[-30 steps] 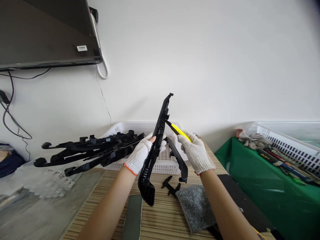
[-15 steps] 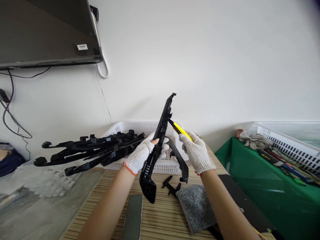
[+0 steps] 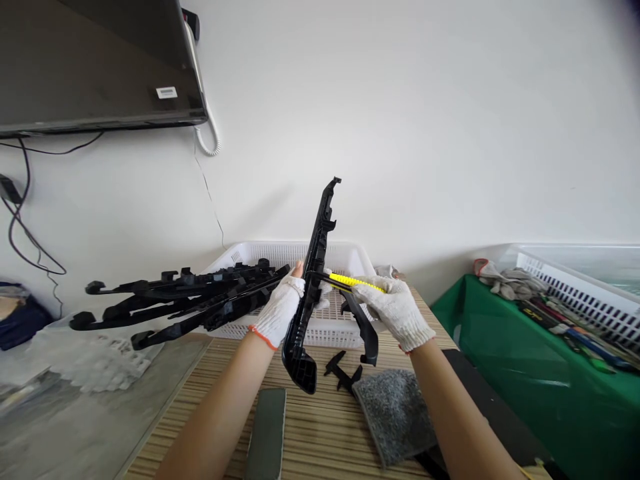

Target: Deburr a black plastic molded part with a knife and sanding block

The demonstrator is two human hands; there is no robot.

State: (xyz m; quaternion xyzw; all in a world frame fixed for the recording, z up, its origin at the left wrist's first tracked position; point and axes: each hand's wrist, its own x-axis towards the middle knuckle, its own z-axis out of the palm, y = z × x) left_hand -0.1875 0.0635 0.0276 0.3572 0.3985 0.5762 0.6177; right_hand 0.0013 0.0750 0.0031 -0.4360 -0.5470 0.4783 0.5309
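Black plastic is the material of the long trim part (image 3: 315, 267), which is held almost upright above the wooden table (image 3: 320, 440), with its thin end pointing up towards the white wall and its wider end hanging low, just over the table. The part is grasped near its middle by the left hand (image 3: 280, 310), which wears a white knitted glove; the fingers are closed around the left edge of the part, so the part stands just to the right of this hand.

A yellow utility knife (image 3: 350, 282) is gripped by the right hand (image 3: 395, 308), also gloved in white. The knife is kept nearly level, and its tip is laid against the right edge of the part, close beside the left hand's fingers. The right hand stays to the right of the part, not touching it.

Behind both hands a white basket (image 3: 345, 257) is seen, and a bundle of similar black parts (image 3: 185, 297) sticks out from it to the left. One more black part (image 3: 361, 323) leans on the basket's front. A grey cloth (image 3: 395, 413) lies on the table under the right forearm.
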